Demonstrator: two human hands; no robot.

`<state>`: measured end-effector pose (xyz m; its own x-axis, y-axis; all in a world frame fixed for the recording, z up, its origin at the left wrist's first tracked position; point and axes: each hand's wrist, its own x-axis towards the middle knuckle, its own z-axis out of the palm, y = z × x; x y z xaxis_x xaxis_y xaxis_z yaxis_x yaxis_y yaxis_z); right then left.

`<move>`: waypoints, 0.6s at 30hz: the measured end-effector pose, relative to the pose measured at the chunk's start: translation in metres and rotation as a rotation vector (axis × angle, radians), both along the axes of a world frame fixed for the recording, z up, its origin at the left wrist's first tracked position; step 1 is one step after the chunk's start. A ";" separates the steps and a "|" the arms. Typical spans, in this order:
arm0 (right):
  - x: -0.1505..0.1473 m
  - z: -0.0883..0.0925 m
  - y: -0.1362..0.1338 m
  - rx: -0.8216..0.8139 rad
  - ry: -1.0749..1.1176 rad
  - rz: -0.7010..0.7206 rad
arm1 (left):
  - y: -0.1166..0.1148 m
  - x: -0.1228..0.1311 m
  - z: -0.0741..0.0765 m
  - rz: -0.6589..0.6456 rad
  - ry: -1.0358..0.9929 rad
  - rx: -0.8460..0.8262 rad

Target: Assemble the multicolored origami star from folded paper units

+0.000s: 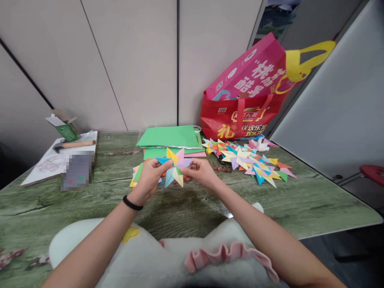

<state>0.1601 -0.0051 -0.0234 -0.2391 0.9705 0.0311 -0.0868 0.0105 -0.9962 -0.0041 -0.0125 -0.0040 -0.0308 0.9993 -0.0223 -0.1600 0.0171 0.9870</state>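
Observation:
A multicoloured folded paper star (175,168), with yellow, pink, blue and green points, is held up between both hands over a green wood-patterned table (315,196). My left hand (151,173), with a black band on the wrist, pinches the star's left side. My right hand (200,171) pinches its right side. Below the star, several loose folded paper pieces (136,175) lie on the table.
A pile of finished paper stars (249,160) lies to the right. Green paper sheets (169,138) are stacked behind the hands. A red and pink shopping bag (249,100) stands at the back right. At the left lie a white board (45,164), a small green box (64,126) and a wooden-handled tool (76,144).

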 end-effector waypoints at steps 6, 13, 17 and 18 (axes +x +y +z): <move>-0.002 0.002 -0.002 0.025 0.021 0.040 | 0.000 0.000 -0.001 0.007 0.024 -0.011; -0.003 0.003 -0.002 0.035 0.007 -0.013 | -0.002 0.002 0.003 -0.028 -0.019 -0.008; -0.002 0.004 -0.001 0.056 0.022 -0.042 | -0.002 0.001 0.002 -0.058 -0.016 -0.032; -0.001 0.005 -0.001 0.066 0.024 -0.041 | -0.001 0.001 0.002 -0.068 -0.026 -0.038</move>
<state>0.1587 -0.0062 -0.0186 -0.1973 0.9752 0.1003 -0.1089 0.0799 -0.9908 -0.0033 -0.0139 -0.0023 0.0386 0.9974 -0.0604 -0.1830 0.0664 0.9809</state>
